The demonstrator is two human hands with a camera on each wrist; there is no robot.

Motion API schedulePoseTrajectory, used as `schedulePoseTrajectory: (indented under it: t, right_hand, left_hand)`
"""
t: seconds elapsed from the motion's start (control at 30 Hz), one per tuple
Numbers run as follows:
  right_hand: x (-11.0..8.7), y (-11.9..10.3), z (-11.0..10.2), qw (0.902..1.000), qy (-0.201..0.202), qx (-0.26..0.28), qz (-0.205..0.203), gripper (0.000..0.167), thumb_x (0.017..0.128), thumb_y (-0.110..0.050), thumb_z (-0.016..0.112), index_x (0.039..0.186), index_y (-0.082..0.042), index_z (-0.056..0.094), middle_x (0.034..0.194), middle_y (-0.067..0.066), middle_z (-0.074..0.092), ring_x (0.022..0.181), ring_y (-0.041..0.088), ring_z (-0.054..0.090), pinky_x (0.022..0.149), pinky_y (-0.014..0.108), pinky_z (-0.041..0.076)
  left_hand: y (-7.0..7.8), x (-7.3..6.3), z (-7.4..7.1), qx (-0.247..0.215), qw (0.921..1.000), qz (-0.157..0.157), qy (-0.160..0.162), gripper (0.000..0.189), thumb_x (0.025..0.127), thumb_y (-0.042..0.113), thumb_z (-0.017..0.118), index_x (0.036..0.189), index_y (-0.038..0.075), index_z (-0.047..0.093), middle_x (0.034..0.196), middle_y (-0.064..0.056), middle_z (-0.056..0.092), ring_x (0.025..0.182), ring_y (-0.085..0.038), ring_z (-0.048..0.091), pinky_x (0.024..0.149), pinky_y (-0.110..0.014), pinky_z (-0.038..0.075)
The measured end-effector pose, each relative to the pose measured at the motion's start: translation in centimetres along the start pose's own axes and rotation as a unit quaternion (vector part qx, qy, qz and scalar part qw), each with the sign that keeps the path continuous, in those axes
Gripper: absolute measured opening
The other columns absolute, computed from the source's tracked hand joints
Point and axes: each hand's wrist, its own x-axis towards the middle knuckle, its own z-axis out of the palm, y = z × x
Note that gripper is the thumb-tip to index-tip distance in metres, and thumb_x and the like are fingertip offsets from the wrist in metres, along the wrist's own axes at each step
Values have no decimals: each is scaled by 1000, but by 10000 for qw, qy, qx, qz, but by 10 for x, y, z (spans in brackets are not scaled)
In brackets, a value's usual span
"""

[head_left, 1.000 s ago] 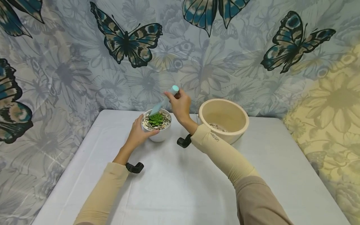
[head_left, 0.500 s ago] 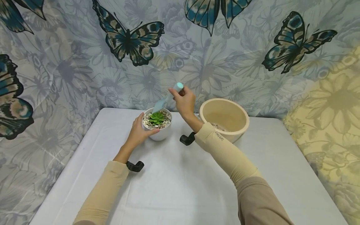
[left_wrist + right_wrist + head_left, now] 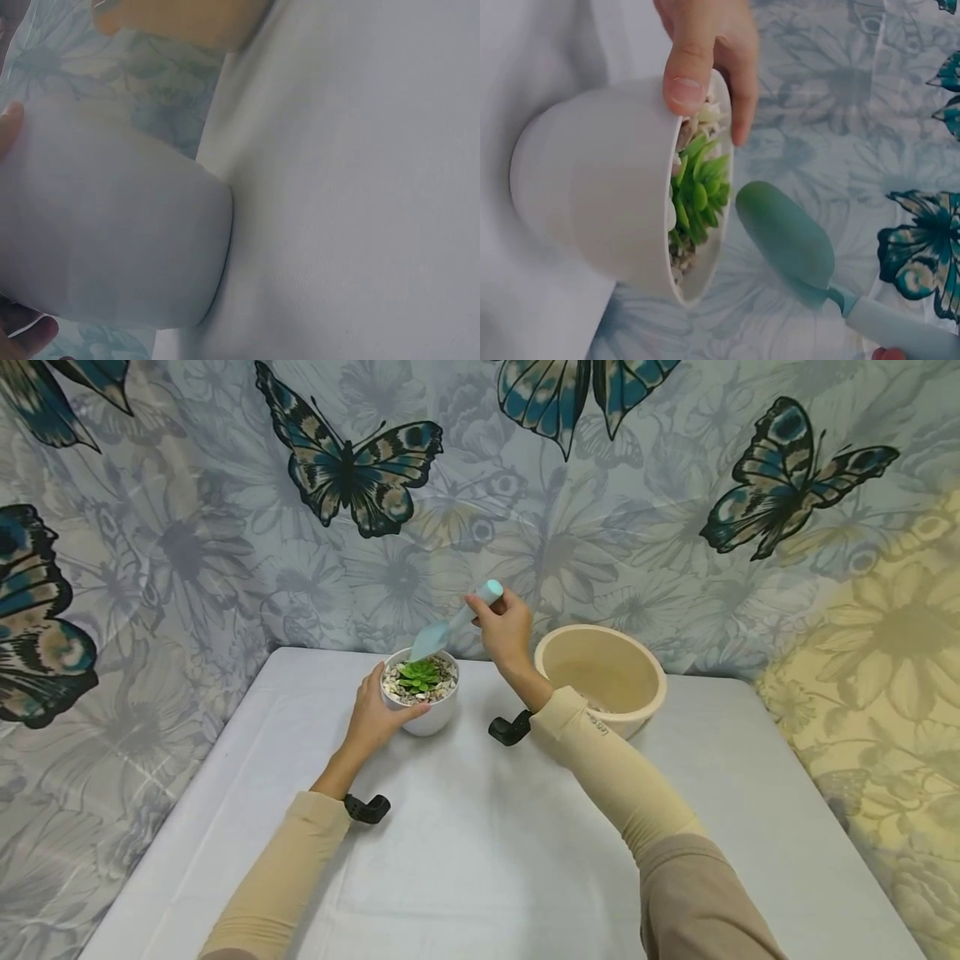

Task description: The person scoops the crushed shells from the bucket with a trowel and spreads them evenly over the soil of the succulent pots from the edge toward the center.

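Observation:
A white pot stands on the table, filled with pebbles around a green succulent. My left hand holds this pot from its left side; the right wrist view shows the thumb over the rim. In the left wrist view the pot's smooth wall fills much of the frame. My right hand grips the handle of a light blue hand trowel above the pot's back right. Its blade points down toward the succulent, slightly apart from it in the right wrist view.
A large beige pot stands right of the white pot, behind my right forearm, with some pebbles at its bottom. White cloth covers the table. A butterfly-printed curtain hangs close behind the table's back edge.
My right hand has moved right and slightly up with the trowel, drawing its blade away from the succulent. The left hand keeps its hold on the white pot.

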Motion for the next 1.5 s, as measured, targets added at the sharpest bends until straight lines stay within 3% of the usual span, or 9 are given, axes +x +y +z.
schedulePoseTrajectory:
  t: [0.13,0.27,0.5,0.7,1.0,1.23,1.5]
  right_hand:
    - [3,-2,-4,9997,29,11,250,24,91,-16,70,102,5,66,95,22,72,72,20,68,69,22,58]
    - [6,-5,-11,9985,15,216,506,22,91,-15,70,101,4,65,89,12,70,73,11,67,72,23,59]
    - [11,-11,-33,9936,148,548,975,23,91,-13,68,106,5,65,92,5,67,90,22,71,79,27,60]
    - [18,-13,-51,9872,276,952,1251,15,91,-9,67,101,1,65,89,1,64,80,14,69,76,25,59]
    - [21,-17,-86,9836,211,1199,1333,5,91,-10,68,92,-6,66,88,1,64,74,10,69,72,22,59]
    - [20,-23,-123,9807,181,1592,1123,11,91,-4,66,80,-7,68,82,3,64,75,12,71,70,24,60]
    - [19,-29,-158,9783,69,1799,1025,6,91,-4,66,85,-4,68,87,4,63,75,13,71,70,24,60]
  left_hand:
    - [1,-1,-1,102,9999,-63,40,119,72,62,76,158,14,9,158,-20,20,146,-39,22,115,-61,28]
    - [0,-1,-3,199,9998,-36,29,118,73,62,76,157,13,10,158,-19,21,147,-39,21,115,-61,27]
    - [6,1,-5,276,9996,76,-36,117,73,59,77,157,9,11,161,-18,15,149,-37,13,117,-62,19]
    - [14,4,-5,290,9993,251,12,115,74,56,78,157,9,12,160,-18,15,149,-37,11,118,-61,12]
    - [36,8,-7,260,9976,636,46,111,74,52,80,156,10,18,160,-19,18,149,-37,13,118,-63,12]
    - [53,8,4,69,9950,995,-65,107,75,49,80,155,11,21,160,-15,20,148,-37,17,116,-64,20]
    - [73,10,20,-29,9910,1295,-342,105,75,52,79,156,15,22,161,-11,19,149,-34,18,115,-61,27]
